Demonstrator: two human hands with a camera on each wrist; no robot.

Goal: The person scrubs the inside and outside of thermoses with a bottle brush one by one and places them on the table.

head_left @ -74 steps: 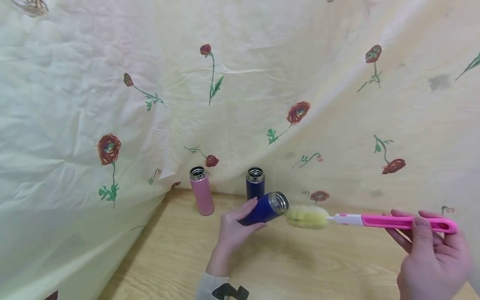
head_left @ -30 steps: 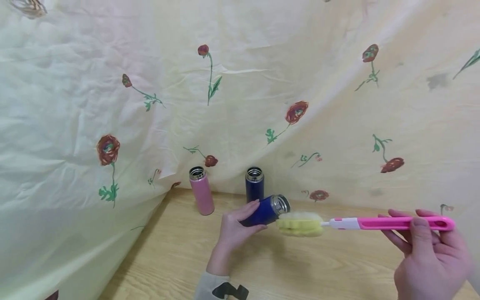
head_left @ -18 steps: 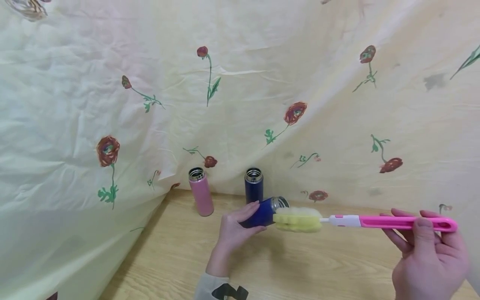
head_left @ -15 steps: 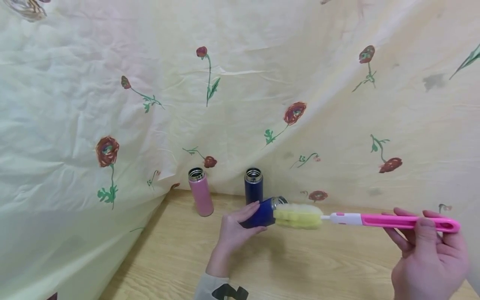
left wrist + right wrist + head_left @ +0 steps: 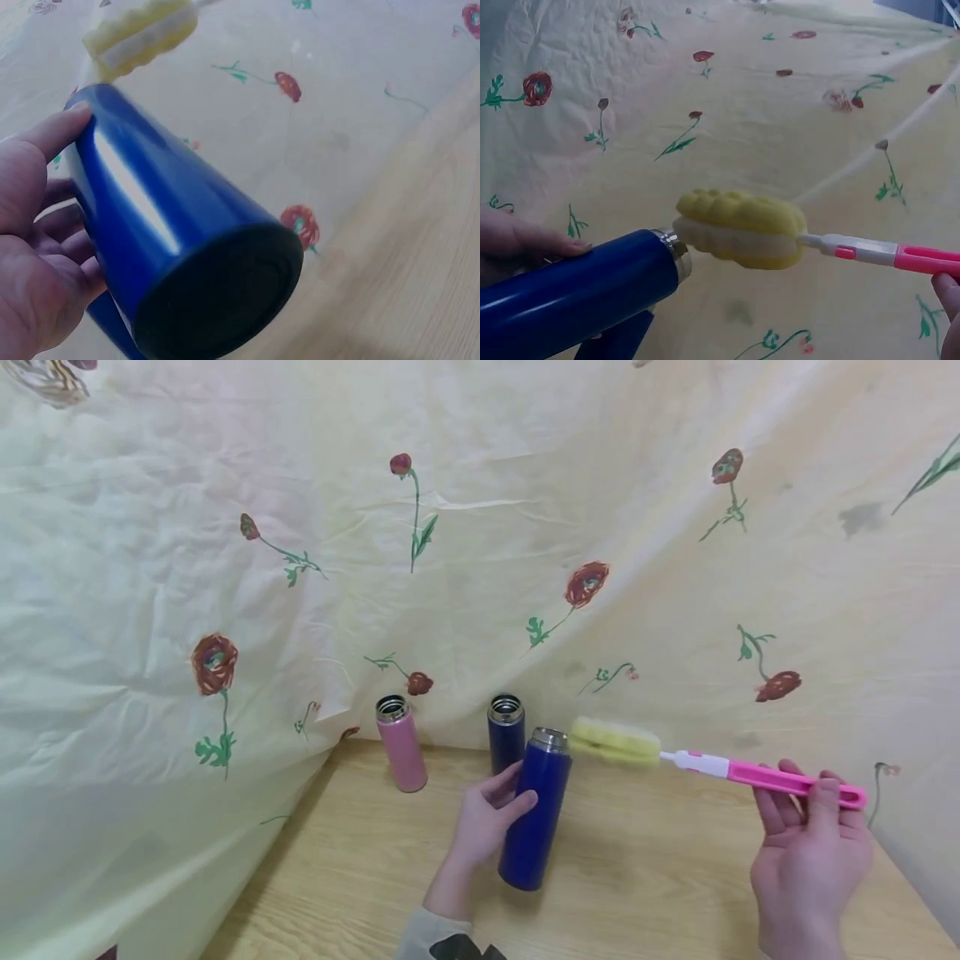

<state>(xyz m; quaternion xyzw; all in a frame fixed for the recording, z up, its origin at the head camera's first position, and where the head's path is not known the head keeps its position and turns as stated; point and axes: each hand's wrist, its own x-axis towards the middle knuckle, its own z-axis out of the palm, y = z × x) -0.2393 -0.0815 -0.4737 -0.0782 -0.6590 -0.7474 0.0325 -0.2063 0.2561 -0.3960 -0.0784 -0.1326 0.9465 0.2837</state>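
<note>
My left hand grips a dark blue thermos bottle around its side, the steel mouth upward and the body slightly tilted. In the left wrist view its black base faces the camera. My right hand holds a bottle brush by its pink handle, thumb on top. The brush's yellow and white sponge head is beside the bottle's steel rim, outside the mouth; whether they touch I cannot tell.
A second dark blue bottle stands open behind the held one. Farther left stands an open pink bottle. The wooden tabletop meets a cream flowered cloth hanging behind and to the left.
The held bottle has swung from lying tilted to the right to nearly upright. The brush has risen, its sponge head now beside the rim, and my right hand has shifted left.
</note>
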